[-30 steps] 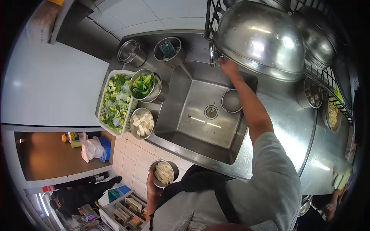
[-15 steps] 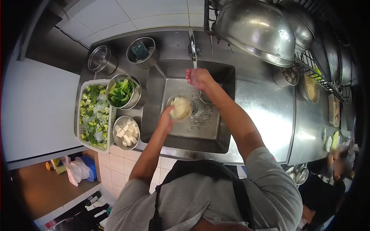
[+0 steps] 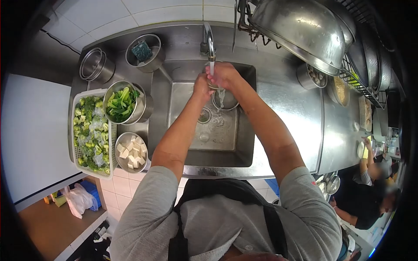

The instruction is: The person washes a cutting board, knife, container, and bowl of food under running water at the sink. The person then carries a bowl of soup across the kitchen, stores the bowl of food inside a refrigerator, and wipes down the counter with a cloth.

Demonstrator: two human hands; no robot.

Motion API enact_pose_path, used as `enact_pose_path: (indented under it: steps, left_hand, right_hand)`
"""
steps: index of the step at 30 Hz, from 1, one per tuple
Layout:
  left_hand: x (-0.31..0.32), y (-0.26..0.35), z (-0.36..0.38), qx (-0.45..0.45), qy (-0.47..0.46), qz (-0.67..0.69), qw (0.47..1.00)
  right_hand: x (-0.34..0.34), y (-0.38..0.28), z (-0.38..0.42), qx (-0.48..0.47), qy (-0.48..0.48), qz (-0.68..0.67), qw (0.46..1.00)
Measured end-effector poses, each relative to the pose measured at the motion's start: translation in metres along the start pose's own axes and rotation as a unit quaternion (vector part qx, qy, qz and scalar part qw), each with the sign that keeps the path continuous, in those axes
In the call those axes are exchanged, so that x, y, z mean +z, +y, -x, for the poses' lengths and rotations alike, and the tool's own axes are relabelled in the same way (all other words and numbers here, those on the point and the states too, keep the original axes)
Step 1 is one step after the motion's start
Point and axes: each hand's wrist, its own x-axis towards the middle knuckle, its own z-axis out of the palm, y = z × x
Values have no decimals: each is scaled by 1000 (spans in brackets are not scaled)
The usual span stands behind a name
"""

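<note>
Both of my hands meet under the running tap (image 3: 210,41) at the back of the steel sink (image 3: 244,143). My left hand (image 3: 201,85) is curled around a small steel bowl, of which only a sliver of rim (image 3: 212,86) shows between the hands. My right hand (image 3: 227,75) is bent over it in the stream, and its fingers are hidden. Water falls past them into a second steel bowl (image 3: 227,101) standing in the sink. The drain (image 3: 203,115) lies just left of that bowl.
On the left counter stand a white basket of broccoli (image 3: 89,130), a bowl of leafy greens (image 3: 121,102), a bowl of tofu cubes (image 3: 130,152) and two steel pots (image 3: 143,52) (image 3: 92,64). Big steel bowls (image 3: 300,26) hang at upper right. Another person (image 3: 370,191) is at lower right.
My left hand brought the bowl of white strips from beside my body into the sink, then up under the tap. My right hand came down from the rack to the stream.
</note>
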Motion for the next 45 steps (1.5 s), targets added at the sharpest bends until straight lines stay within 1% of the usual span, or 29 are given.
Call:
enact_pose_path:
  steps: [2, 3, 4, 6, 7, 9, 10, 12, 15, 16, 18, 19, 21, 22, 24, 25, 26, 27, 28, 29, 30, 31, 33, 34, 36, 37, 39, 43, 45]
  left_hand:
    - [-25, -9, -34, 13, -121, 172, 978]
    - [-34, -8, -36, 15, -100, 106, 989]
    - [-37, -13, -35, 13, -97, 102, 990]
    - [-44, -22, -29, 39, -87, 23, 995]
    - [-42, -23, -21, 38, -84, 20, 996]
    - [-33, -29, -12, 29, -62, 23, 997]
    - [-33, -30, -12, 27, -61, 22, 998]
    - [-30, -33, -13, 1, -6, -39, 999]
    - [-28, -32, -23, 14, -40, -75, 996]
    - [-26, -33, -28, 13, -40, -75, 996]
    - [-18, -34, -33, 67, -7, -38, 997]
    - [-19, -31, -33, 67, -6, -38, 997]
    - [-25, -20, -31, 47, -38, -58, 996]
    - [-26, -16, -28, 48, -37, -59, 996]
    - [-31, -10, -23, 37, -4, 18, 999]
    - [-40, -9, -24, 36, -2, 18, 999]
    - [-50, -6, -24, 40, -7, -7, 999]
    - [-60, -5, -24, 44, -13, -31, 998]
    - [-65, -2, -19, 44, -10, -32, 998]
    - [-69, -1, -13, 43, 9, -27, 999]
    - [-73, 0, -8, 43, 26, -21, 998]
    - [-78, 1, -2, 44, 29, -21, 998]
    - [-82, 2, 5, 45, 15, -26, 999]
    - [-87, -4, 2, 44, 17, -23, 999]
    - [-96, -11, -4, 40, 8, -12, 999]
    - [-96, -11, -2, 41, 9, -11, 999]
    - [-95, -10, 3, 38, 18, -35, 998]
    - [-87, -11, 5, 28, 14, -44, 999]
    - [-80, -10, 4, 27, 0, -41, 999]
  right_hand:
    - [3, 2, -6, 0, -13, 21, 1000]
    - [5, 4, -8, -2, -29, 46, 999]
    - [5, 7, -8, 1, -31, 42, 999]
    - [9, 10, -9, 14, -58, -40, 997]
    - [10, 10, -9, 16, -61, -43, 997]
    - [10, 8, -9, 11, -32, 37, 999]
    - [8, 8, -10, 12, -32, 35, 999]
    - [3, 6, -10, 24, -61, 62, 996]
    - [0, 7, -11, 7, -72, 72, 995]
    - [0, 5, -11, 8, -72, 72, 995]
    - [-3, 0, -12, 21, -58, 126, 990]
    - [-6, 0, -11, 21, -59, 127, 990]
    - [-15, 3, -10, -21, -98, 56, 993]
    - [-15, 5, -14, -21, -99, 55, 993]
    - [-16, 8, -25, -46, -119, 92, 988]
    - [-18, 14, -39, -45, -121, 91, 987]
    - [-20, 20, -53, -102, -118, 241, 958]
    - [-18, 24, -61, -158, -112, 384, 903]
    - [-11, 21, -48, -158, -115, 383, 903]
    - [-4, 18, -33, -104, -110, 266, 952]
    - [0, 18, -28, -48, -103, 146, 983]
    - [4, 19, -29, -47, -105, 146, 983]
    - [9, 17, -35, 10, -68, 127, 989]
    - [3, 27, -43, 13, -70, 129, 989]
    - [-10, 44, -52, -173, -136, 208, 953]
    - [-3, 36, -38, -173, -137, 209, 953]
    - [6, 23, -14, -48, -65, 125, 989]
    - [6, 21, -11, -40, -79, 116, 989]
    - [5, 20, -11, -48, -84, 60, 993]
